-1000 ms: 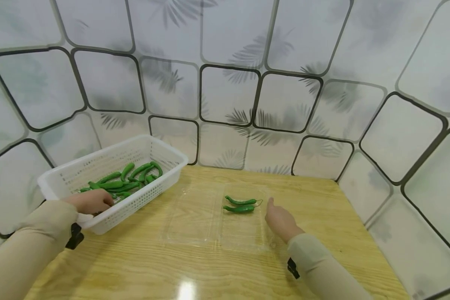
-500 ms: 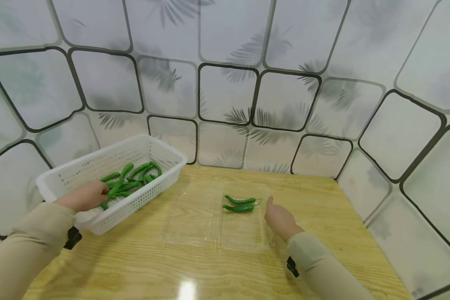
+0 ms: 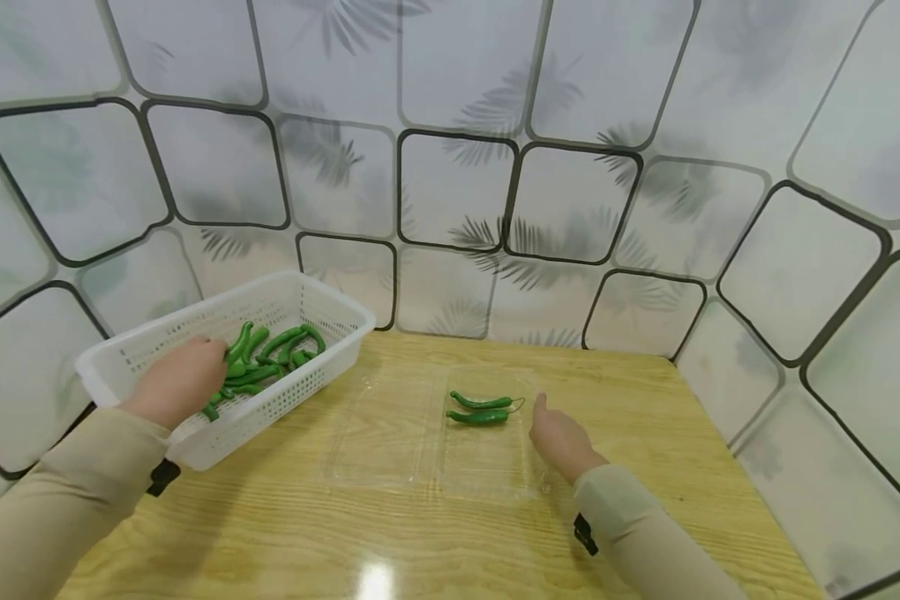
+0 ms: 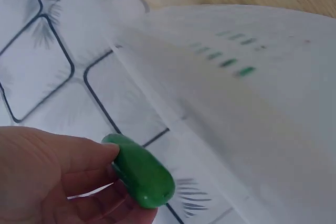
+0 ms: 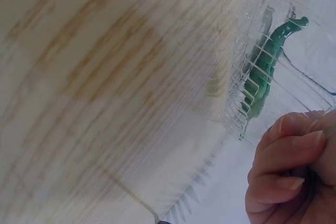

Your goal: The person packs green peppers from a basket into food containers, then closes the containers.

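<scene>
My left hand (image 3: pixel 183 379) is above the white perforated basket (image 3: pixel 311 387) and pinches a green chili pepper (image 3: pixel 241 342) between thumb and fingers. The left wrist view shows the blunt end of that pepper (image 4: pixel 146 176) jutting from the fingertips. Other green chili peppers (image 3: pixel 281 354) lie heaped in the basket. A clear plastic clamshell box (image 3: pixel 487 467) lies unfolded on the table, with two chili peppers, one upper (image 3: pixel 482 402) and one lower (image 3: pixel 477 417), in its right half. My right hand (image 3: pixel 564 439) holds that half's right edge; its fingers (image 5: pixel 286 153) are curled in the right wrist view.
The wood-grain table (image 3: pixel 307 533) carries the basket at left and the box in the middle. A patterned wall covering (image 3: pixel 450 283) rises behind the table and along both sides. The clamshell's left half (image 3: pixel 382 433) lies between basket and peppers.
The left hand has come up from low in the basket, moving right and away from me with a pepper in its grip. The right hand and clamshell box stay put.
</scene>
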`<move>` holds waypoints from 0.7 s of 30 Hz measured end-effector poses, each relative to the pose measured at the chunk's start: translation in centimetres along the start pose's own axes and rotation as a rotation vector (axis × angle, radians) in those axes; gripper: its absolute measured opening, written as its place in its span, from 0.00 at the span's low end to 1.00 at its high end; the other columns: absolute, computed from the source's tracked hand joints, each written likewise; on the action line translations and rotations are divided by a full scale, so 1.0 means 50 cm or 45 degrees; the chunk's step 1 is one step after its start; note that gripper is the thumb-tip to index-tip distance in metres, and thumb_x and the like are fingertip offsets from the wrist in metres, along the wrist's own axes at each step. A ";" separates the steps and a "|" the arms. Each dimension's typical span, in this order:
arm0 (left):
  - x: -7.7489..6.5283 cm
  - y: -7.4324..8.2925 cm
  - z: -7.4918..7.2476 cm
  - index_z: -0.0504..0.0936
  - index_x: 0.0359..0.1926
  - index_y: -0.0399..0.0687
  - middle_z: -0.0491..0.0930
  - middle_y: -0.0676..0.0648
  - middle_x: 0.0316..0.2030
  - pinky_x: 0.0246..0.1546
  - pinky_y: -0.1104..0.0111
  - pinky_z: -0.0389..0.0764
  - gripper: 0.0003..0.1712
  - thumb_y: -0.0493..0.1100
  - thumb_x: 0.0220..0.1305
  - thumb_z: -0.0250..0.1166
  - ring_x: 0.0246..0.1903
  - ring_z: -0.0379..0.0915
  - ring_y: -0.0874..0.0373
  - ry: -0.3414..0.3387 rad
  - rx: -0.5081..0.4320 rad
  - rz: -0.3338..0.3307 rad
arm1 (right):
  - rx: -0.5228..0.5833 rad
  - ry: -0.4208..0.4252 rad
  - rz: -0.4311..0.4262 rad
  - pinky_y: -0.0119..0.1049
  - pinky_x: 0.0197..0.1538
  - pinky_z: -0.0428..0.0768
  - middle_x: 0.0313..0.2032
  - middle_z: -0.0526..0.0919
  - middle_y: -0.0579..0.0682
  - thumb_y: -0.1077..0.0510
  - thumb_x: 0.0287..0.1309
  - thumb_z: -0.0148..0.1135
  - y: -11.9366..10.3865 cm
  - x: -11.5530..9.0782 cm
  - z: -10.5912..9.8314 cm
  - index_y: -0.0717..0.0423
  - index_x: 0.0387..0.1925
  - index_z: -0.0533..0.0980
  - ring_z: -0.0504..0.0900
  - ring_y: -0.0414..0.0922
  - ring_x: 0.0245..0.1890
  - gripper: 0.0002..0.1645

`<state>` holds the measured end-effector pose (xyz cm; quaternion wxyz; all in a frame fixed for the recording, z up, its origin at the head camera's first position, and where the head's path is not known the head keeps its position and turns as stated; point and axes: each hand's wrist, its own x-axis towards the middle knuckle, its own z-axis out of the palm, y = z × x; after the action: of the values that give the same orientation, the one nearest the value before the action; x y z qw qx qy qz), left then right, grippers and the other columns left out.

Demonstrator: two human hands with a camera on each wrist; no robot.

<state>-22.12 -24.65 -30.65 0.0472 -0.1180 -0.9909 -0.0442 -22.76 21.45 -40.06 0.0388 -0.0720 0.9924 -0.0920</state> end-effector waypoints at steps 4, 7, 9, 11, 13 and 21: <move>-0.003 0.033 -0.005 0.73 0.42 0.21 0.74 0.34 0.31 0.29 0.58 0.78 0.10 0.24 0.58 0.54 0.28 0.73 0.47 0.137 0.099 0.063 | 0.012 0.008 -0.001 0.29 0.15 0.54 0.09 0.65 0.47 0.65 0.64 0.49 -0.001 -0.001 -0.001 0.78 0.65 0.48 0.54 0.37 0.09 0.35; -0.003 0.054 -0.007 0.73 0.41 0.22 0.74 0.33 0.31 0.28 0.57 0.78 0.09 0.24 0.59 0.53 0.29 0.73 0.45 0.200 0.079 0.077 | 0.015 0.000 0.003 0.30 0.15 0.55 0.09 0.65 0.47 0.65 0.64 0.49 -0.002 -0.001 0.000 0.78 0.65 0.48 0.54 0.38 0.09 0.35; -0.003 0.066 -0.009 0.73 0.39 0.23 0.73 0.34 0.30 0.26 0.58 0.77 0.07 0.25 0.59 0.53 0.28 0.72 0.45 0.235 0.080 0.107 | 0.023 -0.011 0.015 0.30 0.16 0.55 0.09 0.66 0.47 0.65 0.64 0.49 -0.002 0.000 0.000 0.77 0.66 0.47 0.54 0.38 0.09 0.35; -0.002 0.079 -0.010 0.74 0.38 0.23 0.72 0.36 0.29 0.24 0.60 0.77 0.07 0.25 0.58 0.55 0.27 0.72 0.47 0.267 0.080 0.142 | 0.029 -0.023 0.029 0.30 0.16 0.55 0.09 0.66 0.47 0.65 0.65 0.49 -0.002 0.001 0.001 0.76 0.66 0.47 0.55 0.38 0.09 0.36; -0.001 0.093 -0.010 0.75 0.38 0.24 0.72 0.38 0.28 0.22 0.61 0.75 0.07 0.26 0.59 0.56 0.25 0.70 0.49 0.297 0.074 0.176 | 0.033 -0.032 0.041 0.30 0.16 0.55 0.09 0.66 0.47 0.64 0.65 0.49 -0.002 0.002 0.001 0.75 0.67 0.46 0.55 0.38 0.09 0.36; 0.008 0.147 -0.001 0.75 0.39 0.27 0.71 0.40 0.28 0.20 0.66 0.73 0.05 0.25 0.60 0.56 0.25 0.69 0.51 0.387 0.056 0.352 | 0.021 -0.027 0.035 0.31 0.16 0.57 0.10 0.68 0.48 0.64 0.64 0.50 -0.003 0.000 -0.002 0.76 0.66 0.47 0.57 0.38 0.10 0.36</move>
<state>-20.77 -17.44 -30.02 0.2043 -0.2438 -0.9475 -0.0328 -22.76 21.34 -39.93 0.0513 -0.0592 0.9920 -0.0988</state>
